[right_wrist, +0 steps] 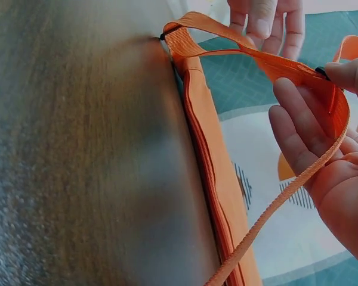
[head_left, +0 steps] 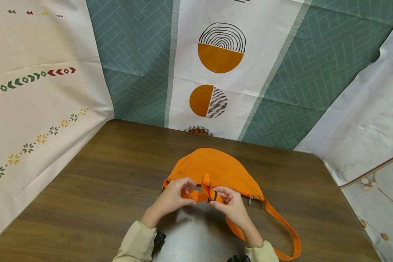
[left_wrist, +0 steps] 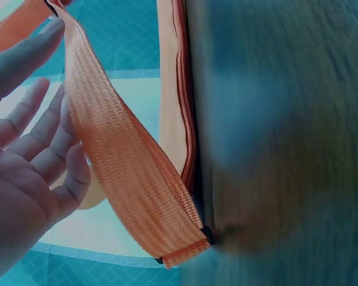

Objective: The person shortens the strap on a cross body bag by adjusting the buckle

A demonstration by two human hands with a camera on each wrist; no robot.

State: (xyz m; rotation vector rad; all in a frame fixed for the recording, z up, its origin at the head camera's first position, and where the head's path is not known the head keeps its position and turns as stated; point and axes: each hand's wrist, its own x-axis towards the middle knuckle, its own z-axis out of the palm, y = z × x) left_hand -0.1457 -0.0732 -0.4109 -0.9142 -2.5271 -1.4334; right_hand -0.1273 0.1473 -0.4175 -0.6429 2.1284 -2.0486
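An orange waist bag (head_left: 213,165) lies on the table with its zipper edge facing me and a metal zipper pull (head_left: 250,201) at the right. Its orange webbing strap (left_wrist: 113,143) is lifted in front of the bag, with a small loop (head_left: 206,180) standing up at a black slider buckle (head_left: 215,196). My right hand (head_left: 230,203) pinches the strap at this slider, thumb on top. At the strap's left stretch, my left hand (head_left: 175,194) has its thumb and loosely bent fingers apart around the webbing, the thumb tip right at its edge.
The strap's long free run (head_left: 289,233) curves over the brown wooden table (head_left: 95,189) at the right. Patterned cloth (head_left: 137,65) hangs behind the table, with more cloth at both sides.
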